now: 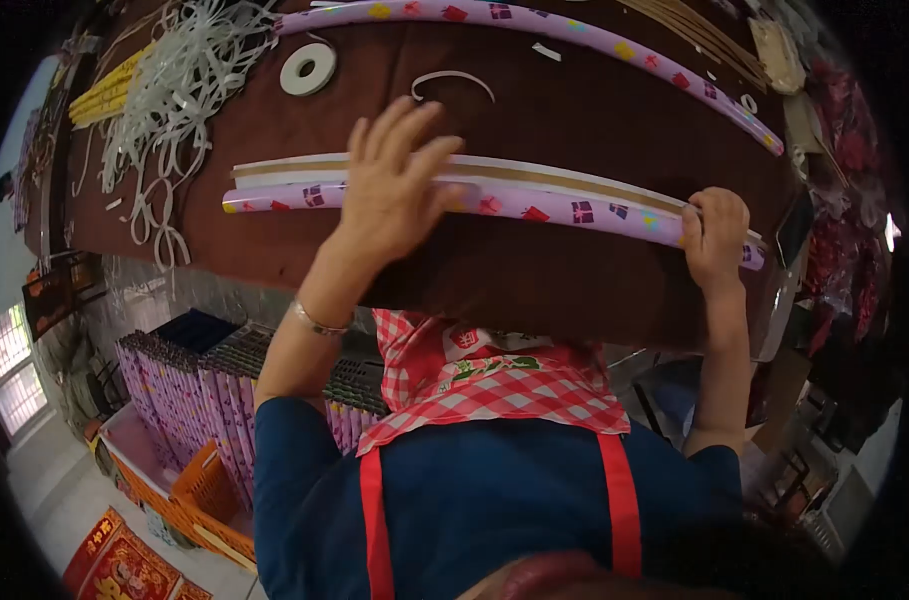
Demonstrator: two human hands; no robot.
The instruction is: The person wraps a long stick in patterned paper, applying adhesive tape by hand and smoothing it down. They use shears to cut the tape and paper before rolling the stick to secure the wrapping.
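A purple patterned roll point(534, 212) lies across the brown tabletop in front of me, a white and tan strip point(544, 178) running along its far edge. Over the left part of the roll is my left hand point(389, 190), somewhat blurred, with its fingers spread; whether its palm touches the roll is unclear. My right hand point(716, 238) has its fingers curled over the roll near the right end. Farther back lies another long purple patterned roll point(574, 35).
White curled strips point(179, 90) heap at the back left beside yellow rolls point(109, 92). A white tape roll point(307, 69) and a curved strip point(454, 74) lie on the brown table point(274, 120). Below left, an orange basket point(209, 485) stands by many upright purple rolls point(219, 415).
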